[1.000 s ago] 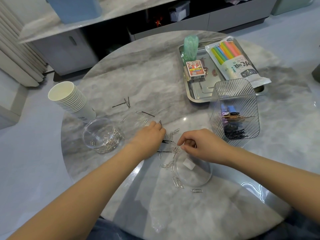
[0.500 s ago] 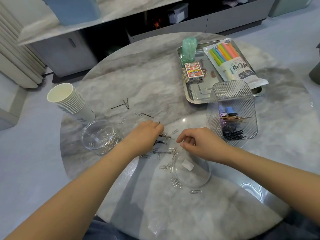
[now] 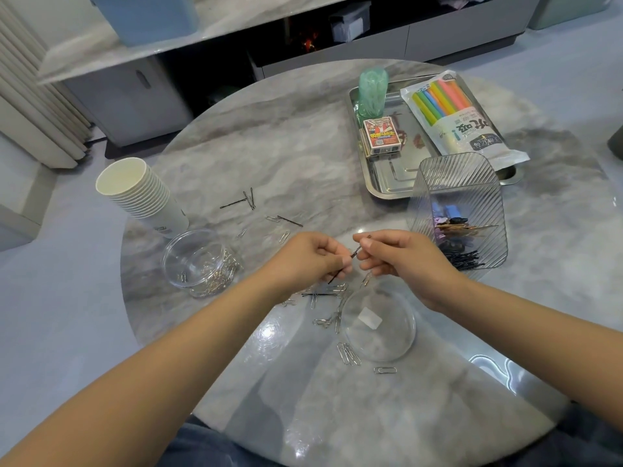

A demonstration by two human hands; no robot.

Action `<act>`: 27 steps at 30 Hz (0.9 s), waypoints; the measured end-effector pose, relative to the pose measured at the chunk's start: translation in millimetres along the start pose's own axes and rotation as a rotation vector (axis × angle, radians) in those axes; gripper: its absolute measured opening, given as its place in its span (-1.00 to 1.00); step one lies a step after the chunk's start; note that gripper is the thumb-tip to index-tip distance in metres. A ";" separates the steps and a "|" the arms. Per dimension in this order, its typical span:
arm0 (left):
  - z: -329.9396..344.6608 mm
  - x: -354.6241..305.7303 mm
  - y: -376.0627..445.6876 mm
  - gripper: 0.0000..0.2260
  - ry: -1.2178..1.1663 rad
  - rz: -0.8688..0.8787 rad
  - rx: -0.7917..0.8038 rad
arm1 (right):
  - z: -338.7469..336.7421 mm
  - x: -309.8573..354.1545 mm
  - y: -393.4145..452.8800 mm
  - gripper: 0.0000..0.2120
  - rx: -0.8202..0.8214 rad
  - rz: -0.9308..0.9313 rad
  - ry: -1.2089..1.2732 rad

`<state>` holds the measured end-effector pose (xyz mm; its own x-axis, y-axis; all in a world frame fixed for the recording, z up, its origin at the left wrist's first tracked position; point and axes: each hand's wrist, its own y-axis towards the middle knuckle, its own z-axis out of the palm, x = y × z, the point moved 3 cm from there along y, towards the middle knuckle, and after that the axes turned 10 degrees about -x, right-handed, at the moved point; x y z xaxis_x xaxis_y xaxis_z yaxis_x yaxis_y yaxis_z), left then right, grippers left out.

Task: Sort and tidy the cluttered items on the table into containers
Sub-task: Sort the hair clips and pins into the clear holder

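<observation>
Seen from my head camera above the round marble table [image 3: 303, 136], both hands meet over the clutter: my left hand [image 3: 305, 261] and my right hand [image 3: 401, 261] each pinch the same black hairpin [image 3: 352, 256], which slants in the air between the fingertips, lifted clear of the tabletop. A silver paper clip also seems to dangle below my right fingers, though I cannot tell how it is held. Beneath the hands lies a scatter of loose paper clips [image 3: 349, 353] with another hairpin among them, beside a round clear lid [image 3: 377, 323] lying flat on the table. To the left stands a clear round jar [image 3: 199, 261] with paper clips gathered inside it, just beside a tilted stack of paper cups [image 3: 138, 193]. More hairpins [image 3: 249, 200] lie farther back near the table's centre. On the right, a ribbed clear bin [image 3: 455, 210] holds a heap of black hairpins and some coloured clips. Behind it a metal tray [image 3: 387, 183] carries a pack of coloured straws [image 3: 455, 116], a small card box [image 3: 381, 134] and a green bundle [image 3: 372, 91].
</observation>
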<state>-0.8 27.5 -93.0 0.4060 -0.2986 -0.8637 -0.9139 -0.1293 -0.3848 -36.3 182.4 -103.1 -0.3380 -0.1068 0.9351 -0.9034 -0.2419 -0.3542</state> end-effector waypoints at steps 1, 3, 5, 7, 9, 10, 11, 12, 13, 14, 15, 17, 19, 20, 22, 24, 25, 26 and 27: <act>0.6 -0.4 -1.1 -0.95 -0.051 -0.032 0.007 | -0.6 -0.9 0.2 -0.89 -0.018 0.009 0.011; 1.1 -0.4 -1.7 -0.95 -0.117 -0.076 0.007 | 0.0 -3.5 0.3 -0.88 -0.027 0.050 0.001; 1.8 0.2 -1.3 -0.92 -0.160 -0.106 0.001 | 3.2 -6.1 -1.2 -0.84 0.003 0.082 -0.038; 2.1 0.5 -1.1 -0.90 -0.173 -0.120 -0.012 | 7.1 -6.8 -3.6 -0.83 0.055 0.060 -0.106; 2.3 0.0 -1.5 -0.87 -0.158 -0.118 -0.042 | 9.1 -6.4 -5.3 -0.82 0.090 0.049 -0.138; 2.6 -0.2 -1.7 -0.86 -0.163 -0.115 -0.058 | 8.4 -6.5 -5.4 -0.82 0.101 0.068 -0.123; 3.1 -0.6 -1.8 -0.86 -0.174 -0.114 -0.073 | 7.6 -6.4 -4.9 -0.83 0.110 0.095 -0.092; 3.3 -0.8 -1.5 -0.85 -0.185 -0.112 -0.085 | 6.5 -6.0 -4.6 -0.84 0.114 0.119 -0.062; 3.1 -1.3 -1.1 -0.84 -0.191 -0.112 -0.096 | 5.6 -5.5 -3.9 -0.85 0.111 0.133 -0.043; 2.0 -1.5 -0.4 -0.83 -0.189 -0.113 -0.104 | 4.4 -4.9 -3.2 -0.86 0.096 0.134 -0.038; -0.2 -2.0 0.5 -0.83 -0.172 -0.110 -0.110 | 3.3 -4.1 -1.8 -0.86 0.067 0.124 -0.048; -9.0 -1.8 3.7 -0.86 -0.047 -0.084 -0.139 | 0.9 -1.6 0.8 -0.86 -0.003 0.103 -0.074; -22.5 -0.1 7.8 -0.90 0.214 -0.025 -0.198 | 1.5 -1.1 1.7 -0.85 -0.030 0.143 -0.037; -29.3 1.5 9.7 -0.92 0.358 0.004 -0.224 | 2.3 -1.9 1.0 -0.86 -0.026 0.180 -0.006; -39.5 8.0 10.8 -0.95 0.608 0.022 -0.229 | 4.8 -4.3 -0.9 -0.88 -0.007 0.251 0.043; -43.6 18.2 9.8 -0.92 0.798 -0.002 -0.188 | 7.1 -6.4 -3.2 -0.89 0.019 0.313 0.079; -43.9 22.8 8.8 -0.92 0.870 -0.009 -0.174 | 8.0 -7.3 -4.0 -0.90 0.030 0.336 0.090; -43.9 27.1 8.3 -0.93 0.913 -0.005 -0.174 | 8.6 -8.0 -4.8 -0.89 0.036 0.352 0.089; -43.1 30.1 8.0 -0.94 0.925 0.010 -0.185 | 8.7 -8.4 -5.2 -0.89 0.040 0.359 0.078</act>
<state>3.9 -23.3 -108.1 0.3072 -0.9222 -0.2348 -0.9355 -0.2473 -0.2524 -26.5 176.2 -109.2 -0.6525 -0.1180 0.7486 -0.7128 -0.2397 -0.6591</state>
